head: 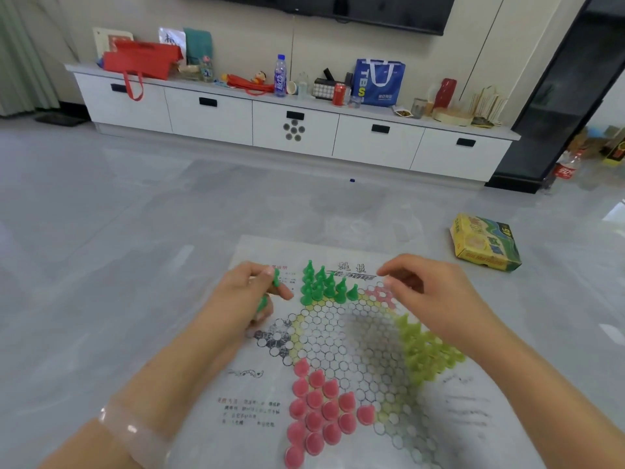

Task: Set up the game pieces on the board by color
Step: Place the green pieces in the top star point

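Observation:
A paper Chinese-checkers board [338,336] lies on the grey floor. Several dark green pieces [324,286] stand in its far corner. Pink pieces [321,411] fill the near corner, and yellow-green pieces [426,350] fill the right corner. My left hand [250,296] hovers over the board's left side and grips more dark green pieces [275,277] in its curled fingers. My right hand [429,289] hangs above the pink-printed corner at the far right, fingers loosely curled, with nothing visible in it.
A yellow and green game box [485,243] lies on the floor to the right of the board. Along the far wall runs a white low cabinet [294,126] crowded with bags, bottles and cans. A cola bottle [566,169] stands at the right.

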The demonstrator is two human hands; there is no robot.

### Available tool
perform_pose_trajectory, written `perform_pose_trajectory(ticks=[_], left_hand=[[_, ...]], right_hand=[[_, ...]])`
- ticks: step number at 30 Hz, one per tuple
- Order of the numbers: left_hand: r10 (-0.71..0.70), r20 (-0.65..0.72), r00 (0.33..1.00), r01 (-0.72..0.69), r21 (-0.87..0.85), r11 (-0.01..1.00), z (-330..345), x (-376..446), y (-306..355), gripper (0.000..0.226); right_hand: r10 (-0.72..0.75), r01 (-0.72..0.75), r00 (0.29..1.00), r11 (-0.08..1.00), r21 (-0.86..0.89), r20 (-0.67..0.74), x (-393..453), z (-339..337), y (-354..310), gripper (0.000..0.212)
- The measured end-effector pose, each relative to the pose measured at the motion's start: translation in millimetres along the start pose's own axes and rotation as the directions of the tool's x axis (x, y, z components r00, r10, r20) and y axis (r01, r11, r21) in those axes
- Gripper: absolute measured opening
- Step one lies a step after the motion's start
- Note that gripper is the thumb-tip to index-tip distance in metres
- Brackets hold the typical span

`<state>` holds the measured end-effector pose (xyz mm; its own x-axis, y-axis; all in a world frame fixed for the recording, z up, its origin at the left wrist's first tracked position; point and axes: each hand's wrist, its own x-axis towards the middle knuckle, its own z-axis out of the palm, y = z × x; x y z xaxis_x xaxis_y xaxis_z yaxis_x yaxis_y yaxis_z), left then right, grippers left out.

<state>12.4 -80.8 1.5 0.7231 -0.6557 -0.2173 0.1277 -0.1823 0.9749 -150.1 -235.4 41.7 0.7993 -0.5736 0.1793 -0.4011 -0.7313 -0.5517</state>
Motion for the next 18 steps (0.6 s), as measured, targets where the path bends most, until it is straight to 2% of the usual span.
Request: perform_pose_trajectory(ticks=[2, 3, 5, 7, 9, 15, 18], left_hand=[[-0.051, 0.168, 0.984, 0.096, -0.277, 0.956, 8, -22, 12, 0.018], [-0.047, 0.221, 0.974, 0.132, -0.386, 0.913, 10, -33, 17, 0.017], [-0.027, 0.261, 0.965, 0.160, -0.502, 0.850, 9, -50, 22, 0.015], [-0.055, 0.257, 0.965, 0.200, -0.581, 0.789, 5, -59, 24, 0.015], [-0.100, 0.242, 0.965, 0.232, -0.615, 0.754, 1, -61, 22, 0.015], [-0.152, 0.184, 0.971, 0.230, -0.548, 0.804, 4, -56, 10, 0.030], [-0.154, 0.166, 0.974, 0.221, -0.539, 0.813, 5, -52, 6, 0.036]], right_hand=[[-0.141, 0.139, 0.990, 0.987, 0.080, 0.023, -7, 12, -34, 0.014], [-0.207, 0.209, 0.978, 0.972, 0.108, -0.027, -11, 17, -48, 0.013], [-0.299, 0.322, 0.944, 0.928, 0.186, -0.141, -20, 24, -67, 0.015], [-0.360, 0.395, 0.915, 0.890, 0.228, -0.180, -28, 29, -77, 0.021], [-0.398, 0.430, 0.900, 0.877, 0.216, -0.175, -30, 34, -79, 0.021], [-0.392, 0.395, 0.918, 0.887, 0.240, -0.063, -26, 45, -77, 0.017], [-0.369, 0.372, 0.927, 0.897, 0.238, -0.058, -24, 51, -72, 0.020]])
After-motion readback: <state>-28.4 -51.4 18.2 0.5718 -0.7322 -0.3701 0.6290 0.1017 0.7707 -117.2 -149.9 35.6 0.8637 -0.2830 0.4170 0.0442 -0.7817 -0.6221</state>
